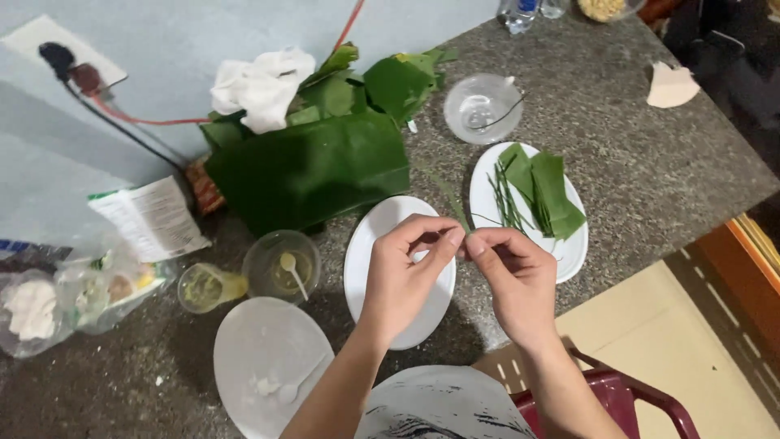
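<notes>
My left hand [406,272] and my right hand [512,272] meet above a white oval plate [366,244], fingertips pinched together on a thin green leaf strip [449,197] that runs up and away from them. To the right, another white plate [569,248] holds folded green leaf pieces [548,187] and several thin green strips [505,199]. A big stack of banana leaves [313,167] lies behind the plates, with a white cloth [264,85] on top of it.
A grey stone counter [634,162] carries a clear bowl with a spoon [280,264], a small glass of yellowish liquid [207,286], a white plate with a plastic spoon [268,358], a clear lid [481,106], plastic bags [89,284], and cables [122,114]. A maroon plastic chair [642,402] stands below.
</notes>
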